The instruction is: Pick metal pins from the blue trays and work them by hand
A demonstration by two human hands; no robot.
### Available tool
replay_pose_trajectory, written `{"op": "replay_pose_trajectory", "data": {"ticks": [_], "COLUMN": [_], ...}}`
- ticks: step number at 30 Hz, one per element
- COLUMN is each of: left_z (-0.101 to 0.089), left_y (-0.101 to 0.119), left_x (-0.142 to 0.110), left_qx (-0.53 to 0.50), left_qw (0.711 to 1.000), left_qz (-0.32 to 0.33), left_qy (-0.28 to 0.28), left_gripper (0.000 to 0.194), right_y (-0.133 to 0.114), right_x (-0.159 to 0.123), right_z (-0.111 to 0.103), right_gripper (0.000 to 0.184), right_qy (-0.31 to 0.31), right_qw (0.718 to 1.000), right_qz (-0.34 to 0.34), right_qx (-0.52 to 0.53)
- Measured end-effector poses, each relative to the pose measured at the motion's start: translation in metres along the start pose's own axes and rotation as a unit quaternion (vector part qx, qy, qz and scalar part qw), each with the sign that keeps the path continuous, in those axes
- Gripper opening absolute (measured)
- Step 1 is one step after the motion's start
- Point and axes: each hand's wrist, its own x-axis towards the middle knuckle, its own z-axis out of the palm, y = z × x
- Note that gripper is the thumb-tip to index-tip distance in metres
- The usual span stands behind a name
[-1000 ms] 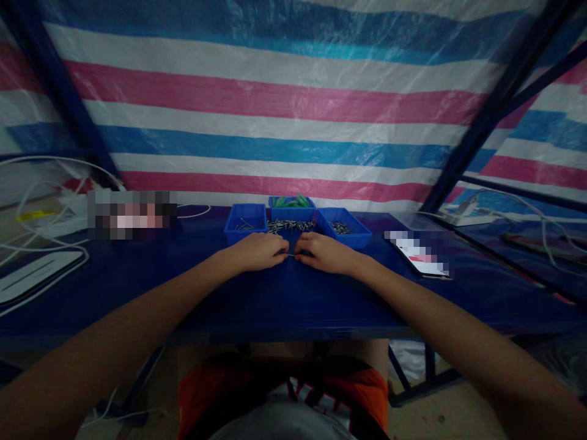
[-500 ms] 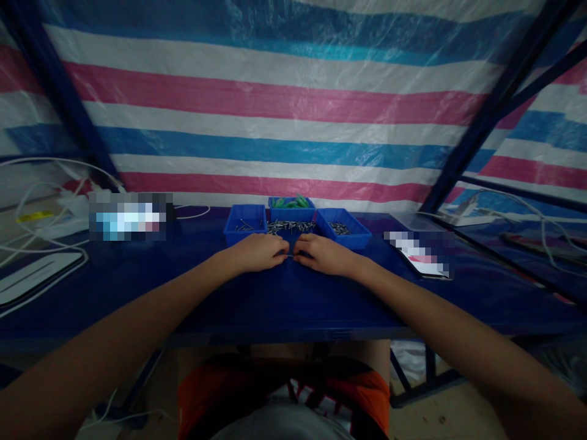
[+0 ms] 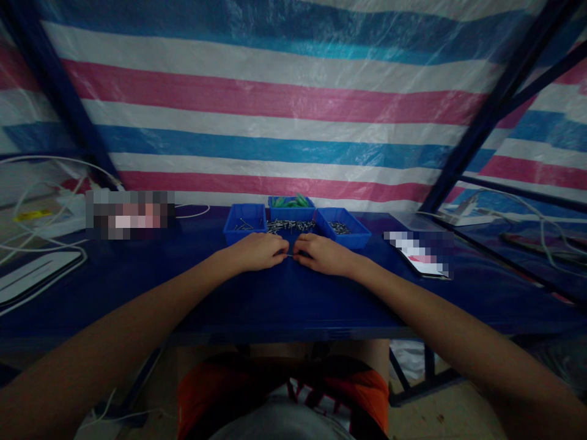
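Observation:
My left hand [image 3: 262, 252] and my right hand [image 3: 321, 253] rest close together on the blue table [image 3: 284, 305], fingertips facing. A thin, shiny metal pin [image 3: 290, 255] spans the small gap between them, pinched at each end. Its ends are hidden in my fingers, so I cannot tell its exact kind. Just beyond my hands lies a loose pile of small metal pins or screws [image 3: 293, 226]. The left blue bin [image 3: 233, 231] holds a few long thin metal pieces. More small metal pieces lie in the right blue bin [image 3: 360, 231].
A third blue bin [image 3: 292, 214] behind the pile holds green items [image 3: 297, 201]. To the right lies a phone [image 3: 419, 260], partly blurred out. On the left are a white-edged flat device [image 3: 39, 278], white cables [image 3: 27, 247] and a pixelated object [image 3: 131, 215]. Striped sheeting [image 3: 284, 110] hangs behind.
My hands stay almost in place, both still pinching the metal pin. My right fingers have shifted very slightly to the left. The bins and pile look the same.

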Motion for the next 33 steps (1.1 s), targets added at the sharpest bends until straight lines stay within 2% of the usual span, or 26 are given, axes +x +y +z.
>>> {"op": "replay_pose_trajectory", "data": {"ticks": [33], "left_z": [-0.0013], "left_y": [-0.0008], "left_x": [-0.0011], "left_qx": [0.002], "left_qw": [1.0], "left_qz": [-0.002], "left_qy": [0.003], "left_gripper": [0.017], "right_y": [-0.0024], "right_x": [0.0], "right_z": [-0.0047], "right_gripper": [0.011], "right_qy": [0.013], "right_qw": [1.0], "right_qz": [0.016], "right_qx": [-0.002]}}
